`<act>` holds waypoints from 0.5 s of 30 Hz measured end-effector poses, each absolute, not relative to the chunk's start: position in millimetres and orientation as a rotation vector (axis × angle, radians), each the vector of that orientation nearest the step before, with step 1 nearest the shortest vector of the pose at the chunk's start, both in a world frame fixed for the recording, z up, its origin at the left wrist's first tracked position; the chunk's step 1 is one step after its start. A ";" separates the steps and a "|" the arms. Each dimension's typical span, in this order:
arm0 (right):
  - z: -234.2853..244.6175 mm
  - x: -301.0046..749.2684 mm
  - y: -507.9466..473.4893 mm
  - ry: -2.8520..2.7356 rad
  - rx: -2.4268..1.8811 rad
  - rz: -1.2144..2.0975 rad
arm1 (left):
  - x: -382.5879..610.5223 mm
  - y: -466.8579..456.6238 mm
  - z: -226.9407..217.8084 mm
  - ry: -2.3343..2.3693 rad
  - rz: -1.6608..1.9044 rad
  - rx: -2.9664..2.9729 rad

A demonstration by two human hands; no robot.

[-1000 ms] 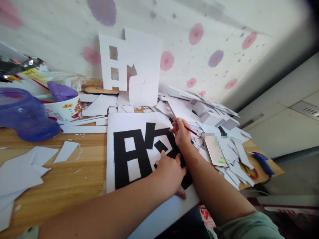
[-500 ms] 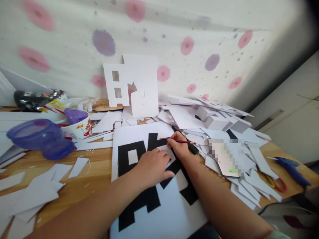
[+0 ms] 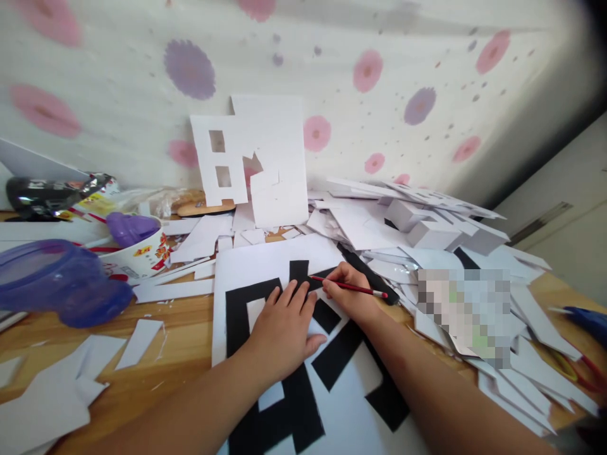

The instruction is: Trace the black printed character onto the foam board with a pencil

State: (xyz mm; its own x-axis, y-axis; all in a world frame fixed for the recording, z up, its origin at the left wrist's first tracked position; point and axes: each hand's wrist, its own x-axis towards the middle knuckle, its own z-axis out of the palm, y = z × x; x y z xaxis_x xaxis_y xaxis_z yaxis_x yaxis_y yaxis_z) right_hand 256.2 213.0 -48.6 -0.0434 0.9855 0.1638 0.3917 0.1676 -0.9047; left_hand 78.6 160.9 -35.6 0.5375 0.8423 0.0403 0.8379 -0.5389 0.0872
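Observation:
A large white board lies in front of me with a black cut-out character shape on top of it. My left hand rests flat on the black shape, its fingers spread and pointing away from me. Between the fingers of my right hand is a red pencil. The pencil slants to the left, and its tip is at the black shape's upper edge, just beyond my left fingertips. Whether the tip touches the surface, I cannot tell.
A white board with cut openings stands upright at the back. To the left are a blue translucent container and a paper cup holding something purple. White scraps lie on both sides. At right are scissors and a blue tool.
My left fingers have spread and reach further up the shape. The pencil in my right hand has shifted slightly down and right. The whole view has moved a little closer.

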 end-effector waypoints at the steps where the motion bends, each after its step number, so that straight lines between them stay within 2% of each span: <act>1: -48.5 256.0 212.8 -1.594 -1.370 0.864 | 78.7 161.4 -35.7 1.475 0.116 2.701; 15: -52.5 256.4 213.3 -1.521 -1.464 0.758 | 78.8 164.4 -25.5 1.460 0.058 2.676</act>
